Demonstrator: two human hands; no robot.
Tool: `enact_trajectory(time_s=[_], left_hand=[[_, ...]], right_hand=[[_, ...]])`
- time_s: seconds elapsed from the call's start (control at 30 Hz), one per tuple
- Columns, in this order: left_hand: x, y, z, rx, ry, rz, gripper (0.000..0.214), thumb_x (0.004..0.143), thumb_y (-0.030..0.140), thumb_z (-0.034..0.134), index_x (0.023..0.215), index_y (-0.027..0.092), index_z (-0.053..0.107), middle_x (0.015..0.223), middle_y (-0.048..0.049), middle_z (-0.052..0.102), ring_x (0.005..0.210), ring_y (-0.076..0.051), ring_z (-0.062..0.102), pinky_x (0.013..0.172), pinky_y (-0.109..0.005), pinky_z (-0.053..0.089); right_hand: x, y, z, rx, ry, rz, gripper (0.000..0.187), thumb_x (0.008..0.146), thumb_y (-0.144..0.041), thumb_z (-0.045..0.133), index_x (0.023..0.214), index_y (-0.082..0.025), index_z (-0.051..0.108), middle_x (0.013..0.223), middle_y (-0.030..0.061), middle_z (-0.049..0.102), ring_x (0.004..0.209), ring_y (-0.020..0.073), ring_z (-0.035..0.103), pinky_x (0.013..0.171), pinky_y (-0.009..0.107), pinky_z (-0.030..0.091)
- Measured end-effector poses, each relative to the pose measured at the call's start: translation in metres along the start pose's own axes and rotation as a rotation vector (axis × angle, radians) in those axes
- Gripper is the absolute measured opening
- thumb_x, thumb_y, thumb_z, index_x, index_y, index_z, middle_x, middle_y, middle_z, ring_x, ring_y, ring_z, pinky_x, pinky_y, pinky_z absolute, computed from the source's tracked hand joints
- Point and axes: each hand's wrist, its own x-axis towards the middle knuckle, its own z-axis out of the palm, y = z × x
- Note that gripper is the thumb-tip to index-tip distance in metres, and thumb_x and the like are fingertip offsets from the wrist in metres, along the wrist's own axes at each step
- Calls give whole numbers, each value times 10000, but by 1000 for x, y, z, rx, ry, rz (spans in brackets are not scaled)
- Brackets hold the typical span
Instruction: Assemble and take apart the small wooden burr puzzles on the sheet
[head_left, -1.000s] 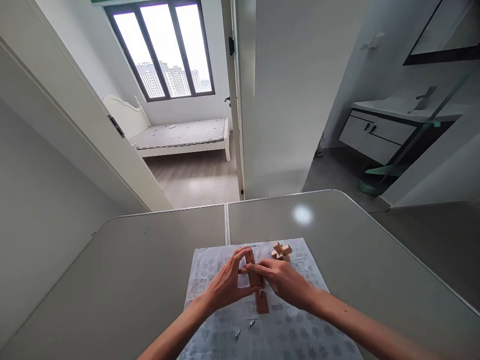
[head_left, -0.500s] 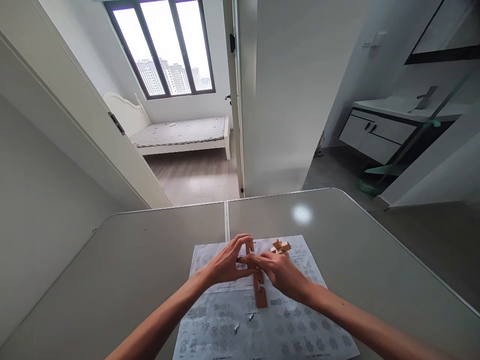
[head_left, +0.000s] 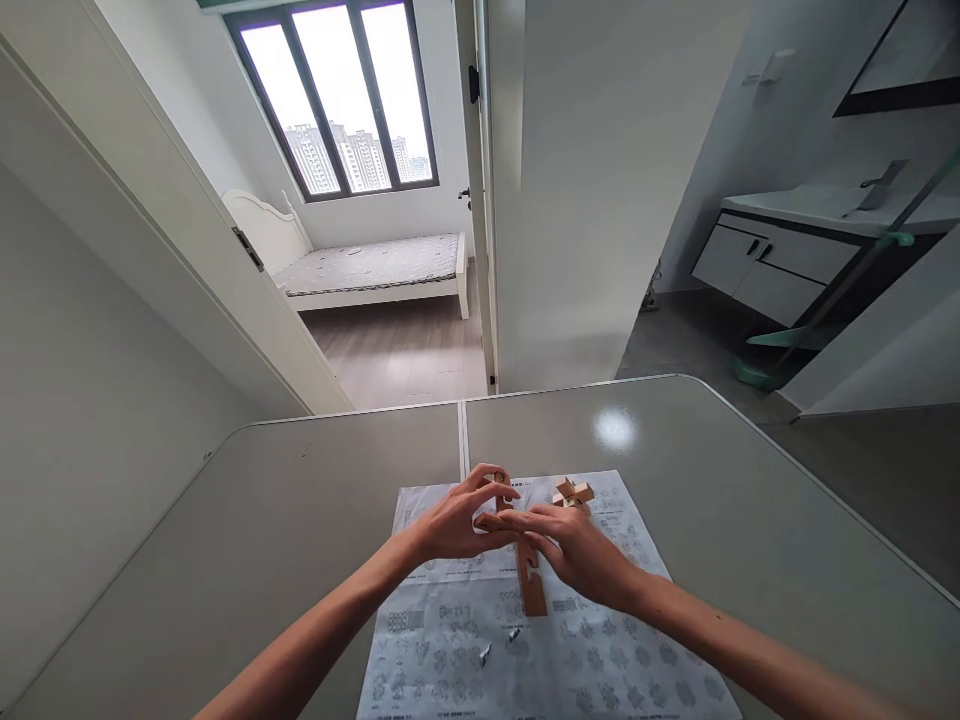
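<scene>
A long flat brown wooden strip with cut notches [head_left: 533, 592] lies lengthwise under both my hands, its near end resting over a printed paper sheet [head_left: 442, 690]. My left hand [head_left: 466, 515] is curled around the strip's far part, thumb below and fingers above. A shorter wooden piece [head_left: 489, 522] crosses the strip between the hands. The fingers of my right hand [head_left: 581, 552] are closed on that shorter piece, partly covering it, so how the two pieces join is hidden. Just beyond my right hand sits a pale interlocking wooden block puzzle [head_left: 574, 493].
Two small silvery scraps [head_left: 485, 655] lie on the paper. Everything rests on a grey table [head_left: 337, 500] with a pale seam [head_left: 463, 440] and rounded far corners. Past it are an open doorway with a bed [head_left: 375, 265] and a washbasin cabinet [head_left: 780, 260].
The view has shifted slightly. My left fingers have come down further over the strip's far part, and the shorter piece shows more between the hands. The block puzzle has stayed put.
</scene>
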Motion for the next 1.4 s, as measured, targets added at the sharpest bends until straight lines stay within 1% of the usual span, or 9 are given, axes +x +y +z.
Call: enact_trajectory(time_s=[0.13,0.3,0.47,0.63,0.7,0.8,0.97,1.13,1.4], left_hand=[[-4,-5,0,104,-33,18,506,907,480,757,1331,266,582,1398,-131,528,896,-170,705,849,-322,605],[-8,-10,0,190,-51,26,191,1076,299,478,1176,240,630,1229,-105,668,1035,-217,691,938,-358,561],[-12,-13,-3,205,-89,2,231,1075,291,467,991,250,678,947,-46,726,873,-192,689,880,-312,552],[-18,-18,-12,200,-50,-91,264,1067,399,489,1000,251,697,949,-56,767,864,-200,716,857,-302,543],[-21,-16,-14,207,-9,-171,288,1076,406,451,1015,249,684,922,-42,777,828,-193,725,822,-291,535],[-25,-8,-7,226,54,-334,285,1082,366,391,973,240,622,693,24,727,603,-164,670,662,-256,477],[-34,19,28,243,112,-550,313,1045,398,457,782,238,517,613,19,685,542,-173,630,575,-269,363],[-45,48,58,227,107,-687,368,1023,413,484,700,235,487,633,-7,687,544,-184,625,539,-276,312],[-46,63,71,247,75,-823,389,1022,423,494,692,224,550,617,-20,683,564,-206,648,544,-273,282]], right_hand=[[6,-7,-10,200,-20,42,416,1015,-122,518,1319,-298,741,1190,58,794,1034,223,732,916,352,586],[12,-7,-19,383,-58,94,306,1029,-322,592,1265,-251,772,1223,89,779,1062,239,730,912,360,599],[12,-4,-25,582,-148,175,400,974,-511,668,1218,-215,784,1098,83,799,1024,249,743,904,376,602],[10,-13,-34,593,-272,219,362,953,-498,700,1165,-218,787,872,29,782,833,206,746,778,327,599],[7,-15,-34,526,-215,222,327,980,-455,667,1176,-209,755,874,28,771,805,193,737,750,310,591],[-1,-14,-32,332,-71,254,258,1019,-396,592,1159,-197,676,841,22,739,690,179,710,665,301,574],[-27,-16,-17,-92,95,217,148,1049,-289,480,961,-238,586,883,52,701,726,218,679,651,331,535],[-57,-14,18,-177,228,326,162,1051,-297,430,960,-262,559,849,61,693,611,224,665,563,334,539],[-69,-6,51,-217,416,564,215,1029,-399,452,1149,-260,565,949,71,776,722,265,770,601,338,565]])
